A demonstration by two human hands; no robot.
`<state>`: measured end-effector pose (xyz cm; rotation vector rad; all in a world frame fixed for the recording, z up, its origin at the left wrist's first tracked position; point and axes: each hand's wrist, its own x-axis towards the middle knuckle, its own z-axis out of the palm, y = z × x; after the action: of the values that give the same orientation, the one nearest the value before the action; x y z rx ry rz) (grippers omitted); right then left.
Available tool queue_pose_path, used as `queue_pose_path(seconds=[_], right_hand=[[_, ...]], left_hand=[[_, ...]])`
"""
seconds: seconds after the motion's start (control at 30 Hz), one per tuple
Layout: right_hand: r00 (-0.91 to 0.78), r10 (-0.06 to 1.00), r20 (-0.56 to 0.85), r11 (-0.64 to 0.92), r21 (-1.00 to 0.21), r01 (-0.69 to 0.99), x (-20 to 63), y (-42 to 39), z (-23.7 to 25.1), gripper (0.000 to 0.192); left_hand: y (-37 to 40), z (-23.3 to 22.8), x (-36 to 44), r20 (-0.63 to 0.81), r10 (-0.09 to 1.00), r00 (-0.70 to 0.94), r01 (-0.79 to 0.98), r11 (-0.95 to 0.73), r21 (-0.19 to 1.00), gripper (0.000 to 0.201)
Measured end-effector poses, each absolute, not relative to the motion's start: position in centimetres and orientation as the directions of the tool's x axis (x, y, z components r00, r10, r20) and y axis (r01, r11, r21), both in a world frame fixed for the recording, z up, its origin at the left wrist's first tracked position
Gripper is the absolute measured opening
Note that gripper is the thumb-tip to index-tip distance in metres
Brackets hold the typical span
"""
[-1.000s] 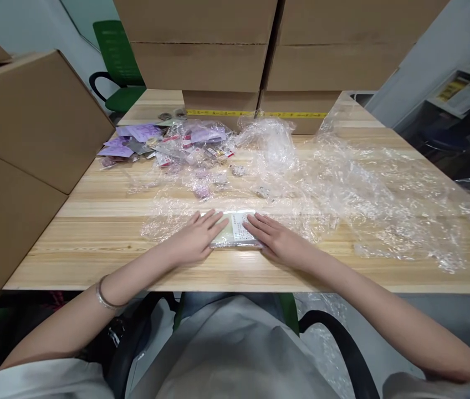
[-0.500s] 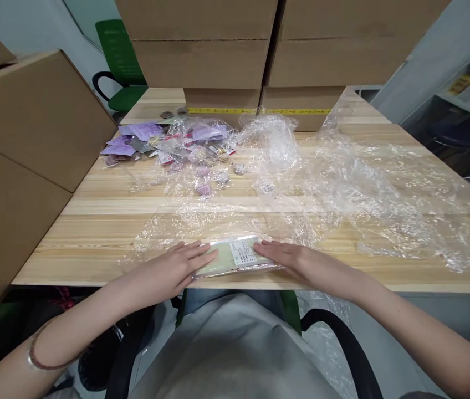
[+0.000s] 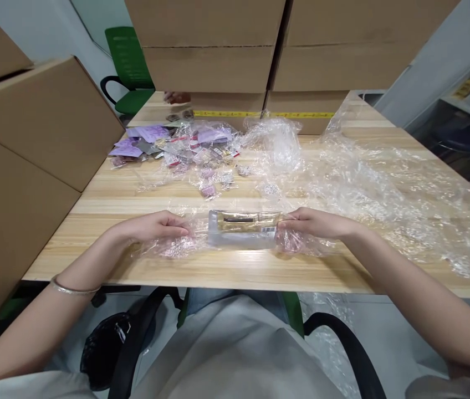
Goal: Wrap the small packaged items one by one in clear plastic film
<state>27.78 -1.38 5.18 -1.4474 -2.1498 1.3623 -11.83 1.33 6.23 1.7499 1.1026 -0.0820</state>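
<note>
Facing boxes (image 3: 202, 61) stacked on the far part of a table (image 3: 64, 238), with film (image 3: 384, 183) sprawled over the right side, a heap of packets (image 3: 149, 133) towards the far left, and small bags (image 3: 209, 191) just nearer than the heap. Gripping clear wrap (image 3: 177, 247) at either side of a pouch (image 3: 241, 238), over the near half of the table. Keeping the pouch between both hands, long side crosswise, with dark strip (image 3: 238, 220) and barcode (image 3: 268, 229) in sight; resting on wood or just above, hard to tell. Pinching wrap in the left hand (image 3: 158, 226), with fingers drawn together, apart from the pouch's left end. Pinching in the right hand (image 3: 313, 223) too, at the pouch's right end; impossible to tell, under the gloss, whether on wrap alone or pouch as well. Probably light, thin and bendable, perhaps stiffer in the middle; likely slippery, with wrap liable to slide or tear. Best taken gently by both short ends, catching wrap and pouch together, without pressing the middle, in case of fragile contents.
</note>
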Motion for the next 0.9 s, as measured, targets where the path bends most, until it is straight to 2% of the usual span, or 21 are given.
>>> queue_pose_path(seconds=[0.1, 0.13, 0.23, 0.33, 0.4, 0.43, 0.5, 0.53, 0.57, 0.6, 0.67, 0.73, 0.9], right_hand=[[-0.59, 0.669, -0.451, -0.048, -0.819, 0.572, 28.7, -0.7, 3.8, 0.048], [-0.585, 0.665, -0.464, -0.079, -0.823, 0.562, 29.0, -0.5, 3.4, 0.047], [-0.515, 0.728, -0.453, -0.09, -0.807, 0.583, 30.0, -0.5, 2.4, 0.045], [-0.379, 0.808, -0.451, -0.045, -0.689, 0.724, 30.3, -1.1, 2.5, 0.046], [-0.241, 0.855, -0.46, -0.029, -0.506, 0.862, 30.0, -2.1, 3.0, 0.047], [-0.161, 0.896, -0.413, -0.014, -0.39, 0.921, 29.7, -2.8, 3.4, 0.048], [-0.131, 0.973, -0.19, 0.095, -0.189, 0.977, 29.0, -4.5, 3.9, 0.052], [-0.217, 0.974, -0.071, 0.206, -0.132, 0.97, 28.7, -5.3, 4.1, 0.056], [-0.351, 0.936, 0.011, 0.35, -0.109, 0.93, 28.3, -6.1, 4.1, 0.06], [-0.495, 0.868, 0.049, 0.497, -0.124, 0.859, 28.0, -6.9, 4.0, 0.066], [-0.677, 0.736, 0.028, 0.665, -0.222, 0.713, 27.6, -7.8, 3.3, 0.078], [-0.705, 0.709, -0.006, 0.672, -0.297, 0.678, 27.4, -8.0, 2.3, 0.077], [-0.685, 0.726, 0.058, 0.667, -0.301, 0.681, 28.2, -7.1, 0.8, 0.053]], left_hand=[[1.8, 5.3, -12.7, -0.561, 0.618, 0.551, 0.707, 0.012, 0.707, 0.037], [1.9, 5.0, -13.0, -0.557, 0.621, 0.552, 0.701, 0.016, 0.713, 0.037], [2.1, 4.1, -13.9, -0.523, 0.644, 0.558, 0.69, -0.01, 0.724, 0.035], [2.0, 3.9, -14.5, -0.522, 0.67, 0.528, 0.739, -0.058, 0.672, 0.035], [1.3, 4.3, -14.5, -0.503, 0.731, 0.462, 0.818, -0.132, 0.56, 0.036], [0.6, 4.7, -14.4, -0.454, 0.798, 0.395, 0.873, -0.172, 0.456, 0.037], [-1.1, 5.4, -13.5, -0.211, 0.935, 0.284, 0.948, -0.241, 0.208, 0.038], [-2.1, 5.7, -12.9, -0.056, 0.956, 0.288, 0.954, -0.282, 0.105, 0.039], [-3.0, 5.8, -12.1, 0.04, 0.926, 0.375, 0.924, -0.377, 0.067, 0.042], [-3.9, 5.8, -11.3, 0.059, 0.862, 0.503, 0.859, -0.506, 0.081, 0.046], [-5.0, 5.0, -9.6, 0.008, 0.685, 0.728, 0.673, -0.717, 0.182, 0.053], [-5.4, 3.5, -8.3, -0.025, 0.58, 0.814, 0.568, -0.787, 0.242, 0.053], [-4.8, 1.3, -7.6, 0.074, 0.586, 0.807, 0.569, -0.805, 0.168, 0.046]])
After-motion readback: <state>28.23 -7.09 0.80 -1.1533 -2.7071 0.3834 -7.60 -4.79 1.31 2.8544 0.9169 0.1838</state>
